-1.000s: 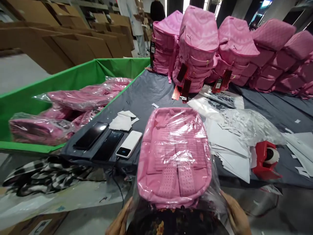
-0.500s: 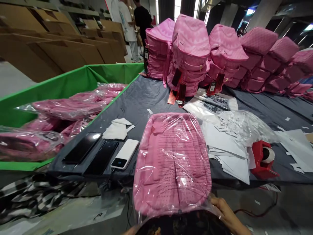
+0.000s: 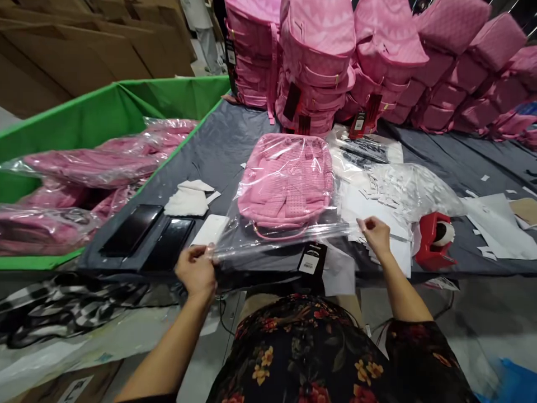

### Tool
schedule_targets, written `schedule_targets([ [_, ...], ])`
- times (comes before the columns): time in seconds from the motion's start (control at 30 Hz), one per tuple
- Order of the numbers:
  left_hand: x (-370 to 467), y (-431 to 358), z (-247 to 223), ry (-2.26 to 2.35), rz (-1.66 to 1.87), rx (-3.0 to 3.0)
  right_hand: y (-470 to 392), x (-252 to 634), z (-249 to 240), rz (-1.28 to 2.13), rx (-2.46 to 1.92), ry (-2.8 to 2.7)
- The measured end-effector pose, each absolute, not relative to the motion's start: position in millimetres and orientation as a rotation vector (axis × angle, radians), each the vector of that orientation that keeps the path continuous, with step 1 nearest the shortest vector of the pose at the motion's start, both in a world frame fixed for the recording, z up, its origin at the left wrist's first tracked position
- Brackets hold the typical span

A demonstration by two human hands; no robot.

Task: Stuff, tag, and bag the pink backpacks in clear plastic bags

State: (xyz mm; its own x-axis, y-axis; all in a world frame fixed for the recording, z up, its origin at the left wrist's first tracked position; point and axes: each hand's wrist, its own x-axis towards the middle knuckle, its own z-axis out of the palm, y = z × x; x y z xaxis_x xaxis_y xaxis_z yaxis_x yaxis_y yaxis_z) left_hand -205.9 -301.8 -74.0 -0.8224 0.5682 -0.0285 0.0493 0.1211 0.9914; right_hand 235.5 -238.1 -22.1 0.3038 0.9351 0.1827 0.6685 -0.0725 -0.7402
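A pink backpack [image 3: 289, 179] lies flat on the dark-covered table inside a clear plastic bag [image 3: 247, 240]. The bag's mouth faces me and is stretched wide between my two hands. My left hand [image 3: 196, 271] pinches its left corner by the white power bank [image 3: 211, 229]. My right hand [image 3: 376, 235] pinches the right corner, above some white paper sheets [image 3: 377, 210]. A black hang tag [image 3: 312, 258] with a white barcode label lies just in front of the bag's mouth, at the table edge.
Pink backpacks [image 3: 319, 61] stand in a row at the back. A green-walled bin [image 3: 168, 89] at left holds bagged pink items. Two dark phones [image 3: 133, 229] lie at left; a red tape dispenser [image 3: 432, 240] stands at right.
The bagged backpack now lies farther back on the table, flat. My hands have come into full view, spreading the bag's mouth. The camera view has tilted down.
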Motion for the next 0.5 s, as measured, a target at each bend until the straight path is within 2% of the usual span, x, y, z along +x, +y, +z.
schedule_targets([
  [0.07, -192.3, -323.7, -80.7, 1.841, 1.694, 0.443, -266.0, 237.2, -35.3, 0.706, -1.824, -1.447],
  [0.13, -164.8, -342.0, -82.6, 1.641, 1.501, 0.533, -292.6, 226.0, -46.9, 0.903, -1.740, -1.550],
  [0.2, -131.3, -348.7, -80.0, 1.517, 1.258, 0.808, -310.1, 207.9, -53.9, 0.912, -1.695, -1.700],
  [0.37, -68.1, -318.6, -78.0, 1.528, 0.871, 1.400, -313.4, 179.9, -60.5, 0.672, -1.900, -1.861],
  [0.5, -55.3, -299.8, -84.4, 1.317, 0.707, 1.469, -311.9, 190.9, -60.1, 0.838, -1.801, -1.903],
])
